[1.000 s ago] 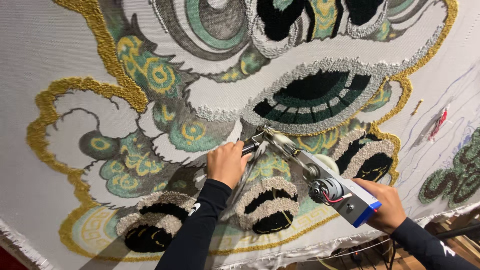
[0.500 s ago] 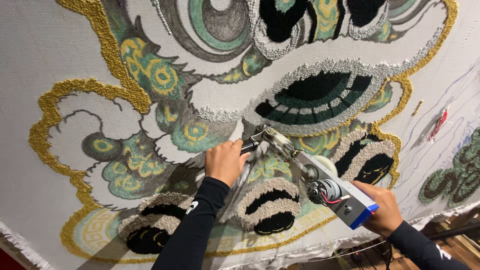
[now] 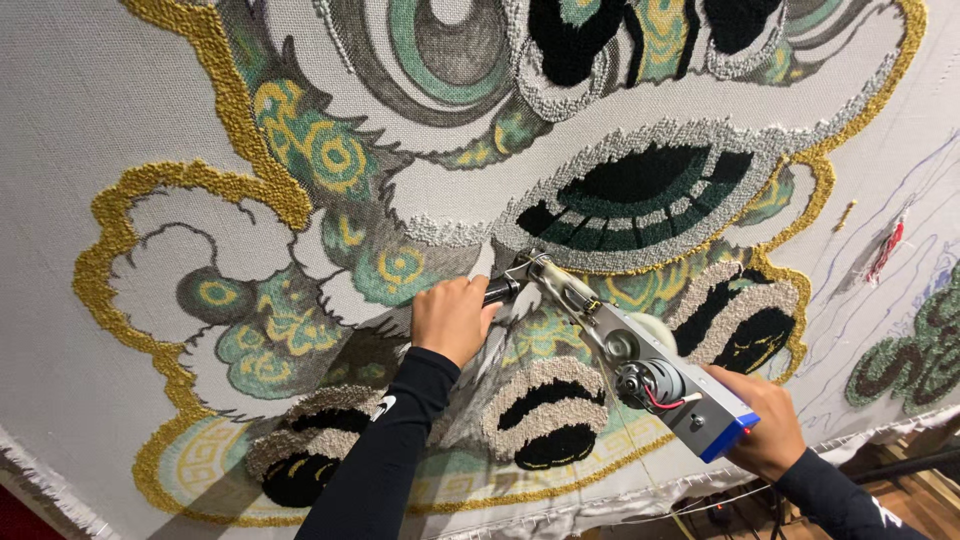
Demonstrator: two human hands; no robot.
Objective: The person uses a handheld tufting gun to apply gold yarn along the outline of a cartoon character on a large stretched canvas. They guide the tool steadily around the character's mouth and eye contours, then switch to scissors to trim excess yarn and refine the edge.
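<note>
**Q:** Grey backing cloth [image 3: 90,90] fills the view, correct? What is on it?

**A:** Yes. It is stretched tight and carries a large tufted design: gold yarn outline [image 3: 110,215], green and yellow swirls, and black shapes edged in pale grey loops [image 3: 640,185]. A frayed cloth edge runs along the bottom.

**Q:** Where is the tool?

**A:** A tufting gun [image 3: 635,365] sits right of the cloth's centre, toward the bottom edge. It is a metal body with a small exposed motor and a blue end cap at the rear.

**Q:** Which way does it point?

**A:** Its long axis runs on a diagonal, from the blue cap at lower right up to the needle end at upper left. That tip meets the cloth just below the large black and grey oval shape.

**Q:** And the hands?

**A:** The left hand [image 3: 452,320] is closed around the black front handle near the tip. The right hand [image 3: 765,425] grips the rear of the gun from beneath, fingers wrapped under the blue cap. Both arms wear black sleeves.

**Q:** Any containers?

**A:** I cannot make out any.
</note>
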